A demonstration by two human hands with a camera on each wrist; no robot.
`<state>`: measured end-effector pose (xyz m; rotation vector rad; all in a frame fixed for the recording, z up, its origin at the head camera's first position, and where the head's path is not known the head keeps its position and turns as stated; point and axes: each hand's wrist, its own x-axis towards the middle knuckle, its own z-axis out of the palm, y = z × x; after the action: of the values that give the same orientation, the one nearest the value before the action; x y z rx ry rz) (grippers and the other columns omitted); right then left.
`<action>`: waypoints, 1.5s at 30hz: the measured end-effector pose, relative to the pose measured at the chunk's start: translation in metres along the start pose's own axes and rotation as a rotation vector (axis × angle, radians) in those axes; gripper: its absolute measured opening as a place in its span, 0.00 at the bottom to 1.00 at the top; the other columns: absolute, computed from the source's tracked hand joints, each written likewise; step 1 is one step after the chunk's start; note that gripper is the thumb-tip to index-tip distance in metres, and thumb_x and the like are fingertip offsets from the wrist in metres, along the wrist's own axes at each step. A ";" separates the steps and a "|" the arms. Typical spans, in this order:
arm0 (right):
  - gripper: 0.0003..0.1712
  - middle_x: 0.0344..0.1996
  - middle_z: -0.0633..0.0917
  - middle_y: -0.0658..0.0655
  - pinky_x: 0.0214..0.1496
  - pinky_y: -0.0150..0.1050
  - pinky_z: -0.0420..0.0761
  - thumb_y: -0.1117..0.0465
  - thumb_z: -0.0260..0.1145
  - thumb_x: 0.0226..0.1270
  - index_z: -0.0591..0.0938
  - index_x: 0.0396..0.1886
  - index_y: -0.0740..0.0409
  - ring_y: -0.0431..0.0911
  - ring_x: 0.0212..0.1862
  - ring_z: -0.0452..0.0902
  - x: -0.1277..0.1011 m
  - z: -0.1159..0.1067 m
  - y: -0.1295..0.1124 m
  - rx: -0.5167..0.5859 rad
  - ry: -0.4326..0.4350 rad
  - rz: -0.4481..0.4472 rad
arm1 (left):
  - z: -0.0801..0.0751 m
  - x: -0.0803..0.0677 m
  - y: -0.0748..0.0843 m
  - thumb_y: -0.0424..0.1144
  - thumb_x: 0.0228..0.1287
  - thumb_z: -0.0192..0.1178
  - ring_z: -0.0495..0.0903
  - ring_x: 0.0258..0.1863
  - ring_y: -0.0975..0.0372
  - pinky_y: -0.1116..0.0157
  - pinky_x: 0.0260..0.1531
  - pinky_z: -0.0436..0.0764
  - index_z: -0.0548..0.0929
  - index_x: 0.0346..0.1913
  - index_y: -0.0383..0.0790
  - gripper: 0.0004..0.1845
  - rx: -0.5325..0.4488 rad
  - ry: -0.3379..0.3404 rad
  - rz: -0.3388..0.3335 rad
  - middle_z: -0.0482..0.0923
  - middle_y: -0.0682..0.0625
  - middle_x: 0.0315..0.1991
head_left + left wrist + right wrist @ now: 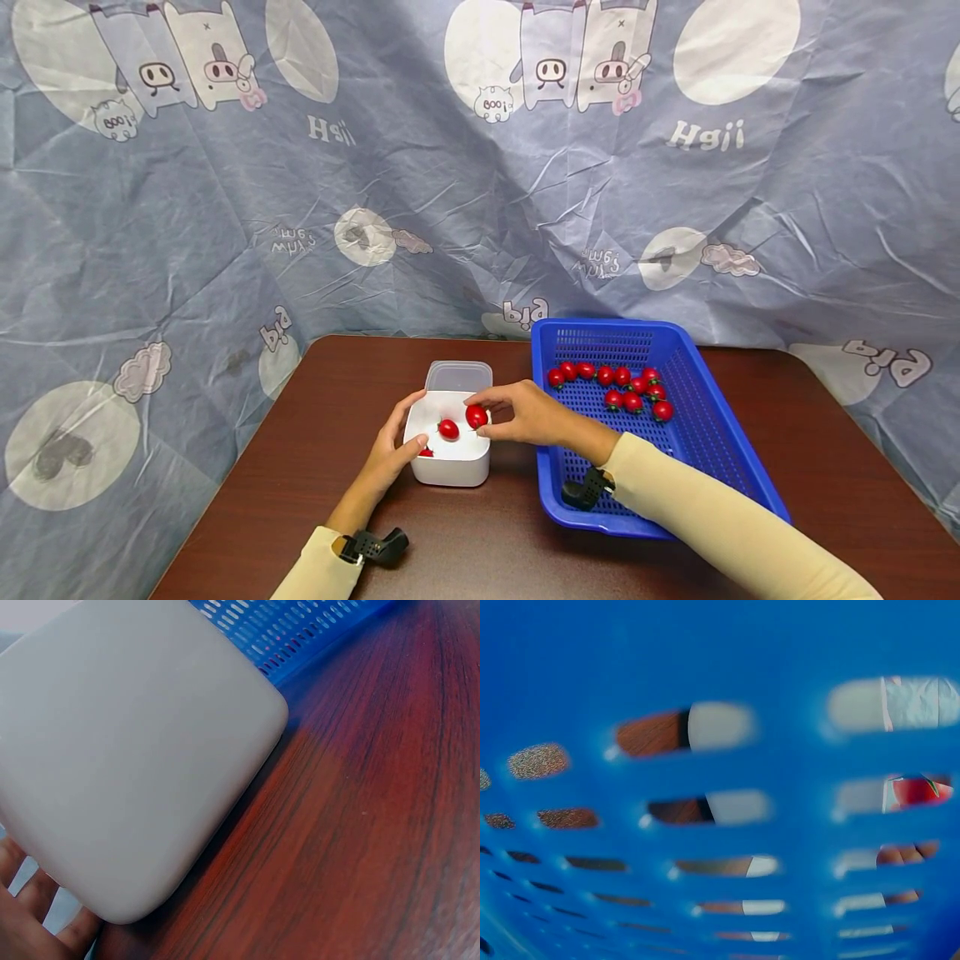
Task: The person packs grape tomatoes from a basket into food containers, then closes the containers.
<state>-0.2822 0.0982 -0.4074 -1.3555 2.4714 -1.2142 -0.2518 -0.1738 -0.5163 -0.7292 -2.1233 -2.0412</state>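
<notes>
Filling the right wrist view, the blue basket (pixel 705 660) wall sits blurred against the lens; through its slots only slivers of white box, red fruit and fingertips (pixel 904 853) can be made out. The left wrist view is mostly taken up by the white box (pixel 127 757) side, with part of the left palm cut off at the lower corner.

From the head view, both sleeves run off the bottom edge. Bare brown table (pixel 487 550) lies open nearest the person and to the left of the box; the basket's near corner reaches close to the table's front edge.

The left hand (pixel 393 454) cups the white box's left wall, fingers curved against it, thumb on the near corner. The right hand (pixel 525 417) pinches a cherry tomato (pixel 476 416) between thumb and fingertips just above the box's right rim. Two more tomatoes (pixel 448 429) lie inside, one half hidden by the left thumb. A clear lid (pixel 459 376) lies just behind the box. Farther back, the remaining tomatoes (pixel 622 387) cluster in the basket's far half.
</notes>
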 end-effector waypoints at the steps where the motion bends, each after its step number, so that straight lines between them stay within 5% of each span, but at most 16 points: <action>1: 0.23 0.47 0.86 0.54 0.50 0.44 0.80 0.60 0.74 0.55 0.84 0.52 0.58 0.42 0.46 0.83 0.000 0.000 0.000 -0.021 -0.001 -0.003 | 0.000 0.000 0.000 0.37 0.62 0.58 0.68 0.58 0.43 0.64 0.51 0.76 0.59 0.73 0.42 0.36 0.002 0.000 0.001 0.67 0.39 0.65; 17: 0.22 0.47 0.86 0.50 0.51 0.36 0.78 0.55 0.74 0.56 0.85 0.51 0.54 0.40 0.50 0.81 -0.001 0.000 0.002 -0.152 0.013 -0.054 | -0.001 0.000 0.000 0.36 0.63 0.57 0.66 0.60 0.40 0.63 0.51 0.77 0.58 0.73 0.41 0.36 -0.028 -0.017 -0.003 0.64 0.37 0.66; 29: 0.22 0.48 0.85 0.57 0.49 0.49 0.80 0.60 0.73 0.57 0.84 0.52 0.60 0.57 0.48 0.82 0.000 -0.001 0.002 0.037 -0.009 -0.004 | 0.000 -0.001 0.002 0.37 0.63 0.57 0.67 0.60 0.41 0.63 0.51 0.76 0.59 0.73 0.43 0.35 0.012 0.000 -0.017 0.66 0.39 0.65; 40: 0.21 0.47 0.85 0.62 0.51 0.49 0.79 0.61 0.73 0.57 0.83 0.51 0.62 0.57 0.49 0.82 -0.001 -0.015 -0.001 0.071 0.053 0.008 | 0.001 0.000 0.002 0.37 0.63 0.57 0.66 0.60 0.42 0.63 0.52 0.76 0.59 0.73 0.43 0.35 0.010 -0.002 -0.016 0.65 0.40 0.66; 45: 0.20 0.46 0.86 0.57 0.51 0.48 0.79 0.60 0.72 0.59 0.83 0.51 0.60 0.48 0.48 0.83 -0.002 -0.024 0.001 0.073 0.096 0.029 | 0.000 0.000 0.002 0.38 0.63 0.58 0.67 0.61 0.45 0.64 0.54 0.74 0.60 0.73 0.46 0.35 0.031 0.005 -0.021 0.65 0.42 0.67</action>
<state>-0.2909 0.1146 -0.3921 -1.2679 2.4725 -1.3798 -0.2507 -0.1736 -0.5150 -0.6992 -2.1642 -2.0135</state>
